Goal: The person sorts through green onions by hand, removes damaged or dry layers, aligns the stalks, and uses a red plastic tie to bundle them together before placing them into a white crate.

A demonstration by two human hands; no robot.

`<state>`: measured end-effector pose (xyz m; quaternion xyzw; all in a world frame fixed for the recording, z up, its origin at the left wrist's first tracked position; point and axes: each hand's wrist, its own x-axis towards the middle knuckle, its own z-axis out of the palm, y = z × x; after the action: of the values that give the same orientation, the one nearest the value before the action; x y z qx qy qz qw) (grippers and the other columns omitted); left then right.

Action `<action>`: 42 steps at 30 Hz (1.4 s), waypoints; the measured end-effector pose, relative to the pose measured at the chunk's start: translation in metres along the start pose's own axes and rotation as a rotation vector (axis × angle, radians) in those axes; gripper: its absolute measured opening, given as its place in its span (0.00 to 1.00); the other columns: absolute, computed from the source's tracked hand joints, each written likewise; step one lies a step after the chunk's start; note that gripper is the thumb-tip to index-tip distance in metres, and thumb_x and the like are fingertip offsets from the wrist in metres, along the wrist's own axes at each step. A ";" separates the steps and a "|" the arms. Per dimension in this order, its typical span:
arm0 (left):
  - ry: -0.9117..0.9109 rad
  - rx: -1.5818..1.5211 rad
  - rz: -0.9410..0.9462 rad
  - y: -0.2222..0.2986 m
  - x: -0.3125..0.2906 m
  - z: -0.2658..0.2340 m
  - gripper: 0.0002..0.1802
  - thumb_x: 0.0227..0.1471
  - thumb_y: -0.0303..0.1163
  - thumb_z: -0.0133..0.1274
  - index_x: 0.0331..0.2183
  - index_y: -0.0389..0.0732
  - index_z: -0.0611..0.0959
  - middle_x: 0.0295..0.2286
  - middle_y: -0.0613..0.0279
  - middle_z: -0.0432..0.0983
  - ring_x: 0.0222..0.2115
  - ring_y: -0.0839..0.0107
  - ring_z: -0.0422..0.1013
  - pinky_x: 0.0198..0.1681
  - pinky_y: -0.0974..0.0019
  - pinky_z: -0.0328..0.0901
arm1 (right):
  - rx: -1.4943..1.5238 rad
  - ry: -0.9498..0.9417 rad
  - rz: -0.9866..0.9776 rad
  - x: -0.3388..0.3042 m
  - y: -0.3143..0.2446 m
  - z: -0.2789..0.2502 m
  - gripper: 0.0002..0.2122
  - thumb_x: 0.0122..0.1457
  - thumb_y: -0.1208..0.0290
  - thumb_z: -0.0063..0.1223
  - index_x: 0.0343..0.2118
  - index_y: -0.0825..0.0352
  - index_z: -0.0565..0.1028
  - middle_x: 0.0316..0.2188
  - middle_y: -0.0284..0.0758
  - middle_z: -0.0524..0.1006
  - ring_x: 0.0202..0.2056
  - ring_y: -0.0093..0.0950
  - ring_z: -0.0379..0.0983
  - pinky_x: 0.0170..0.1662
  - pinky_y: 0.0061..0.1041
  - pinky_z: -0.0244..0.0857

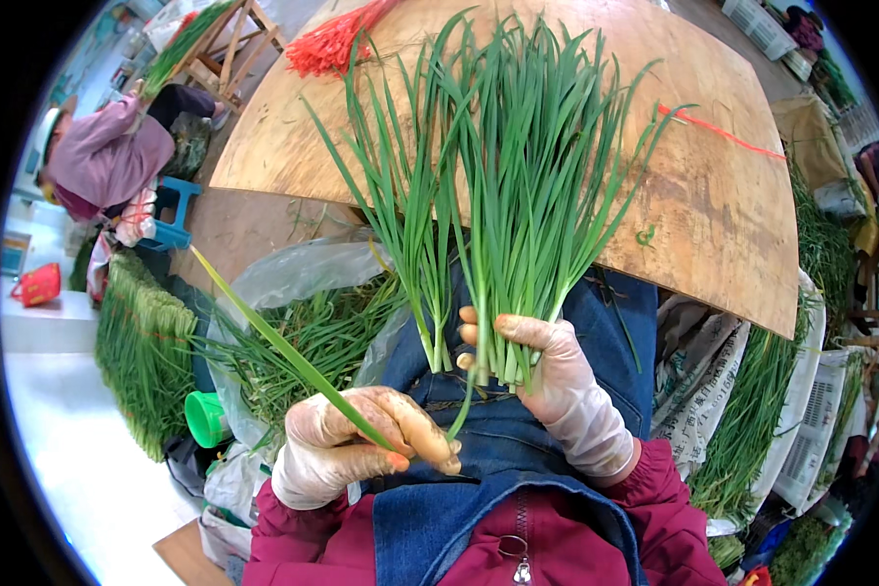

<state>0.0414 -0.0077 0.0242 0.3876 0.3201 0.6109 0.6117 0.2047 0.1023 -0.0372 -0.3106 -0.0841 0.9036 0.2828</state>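
A broad wooden table fills the upper middle of the frame, with a heap of red ties near its far left edge and a single red strip lying toward its right side. At the upper left of the frame, a person in a mauve top bends forward beside a blue stool.

My right forearm comes in from the lower right, angled up and inward. The gloved right hand, at the centre, grasps the stem ends of a bunch of green leaves, thumb across the front, fingertips showing on the left side. The leaves fan upward over the near edge and across the tabletop. A thinner cluster stands just left of that; I cannot tell whether I grip it too.

My left hand, lower and left of centre, is turned inward with its knuckles to the right. Its fingers pinch a long leaf that slants to the upper left. Loose greens lie in a clear bag beyond.
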 end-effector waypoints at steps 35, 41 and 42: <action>0.096 0.871 -0.551 -0.032 0.099 -0.017 0.18 0.42 0.35 0.54 0.35 0.34 0.75 0.27 0.62 0.74 0.28 0.72 0.68 0.34 0.68 0.62 | -0.283 -0.004 -0.038 -0.015 -0.001 0.009 0.09 0.46 0.77 0.53 0.31 0.74 0.71 0.20 0.38 0.73 0.17 0.23 0.68 0.16 0.18 0.60; 0.322 0.233 -0.138 0.011 0.082 0.017 0.24 0.33 0.29 0.61 0.36 0.32 0.72 0.28 0.61 0.72 0.28 0.73 0.69 0.31 0.72 0.64 | -0.370 -0.295 -0.089 -0.024 0.012 0.036 0.09 0.46 0.77 0.53 0.32 0.72 0.70 0.19 0.34 0.71 0.18 0.20 0.66 0.19 0.16 0.58; 0.344 0.229 -0.152 0.014 0.078 0.012 0.26 0.32 0.30 0.62 0.36 0.33 0.72 0.29 0.61 0.72 0.28 0.72 0.69 0.31 0.72 0.64 | -0.340 -0.350 -0.120 -0.020 0.020 0.035 0.09 0.46 0.76 0.53 0.32 0.71 0.70 0.18 0.33 0.71 0.18 0.19 0.66 0.19 0.15 0.58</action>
<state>0.0492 0.0687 0.0485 0.3195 0.5153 0.5797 0.5444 0.1874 0.0749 -0.0055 -0.1869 -0.3009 0.8981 0.2607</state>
